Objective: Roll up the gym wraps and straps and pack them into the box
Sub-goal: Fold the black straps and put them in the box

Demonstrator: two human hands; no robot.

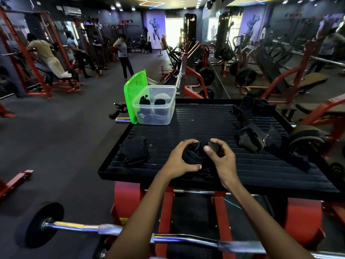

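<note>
A black gym wrap (194, 156), partly rolled, lies near the front middle of the black ribbed platform (205, 118). My left hand (180, 159) and my right hand (222, 157) curl around it from both sides. A clear plastic box (155, 107) stands at the platform's back left corner with two rolled black wraps (144, 100) inside. Its green lid (135, 94) leans upright against the box's left side. Another black wrap (134, 151) lies flat at the left. Black straps and an olive-padded strap (252, 139) lie in a heap at the right.
A barbell (130, 232) with a black plate runs across below the platform, close to my forearms. Red machine frames (201, 77) and weight plates stand behind and to the right. Several people exercise at the far left of the gym floor.
</note>
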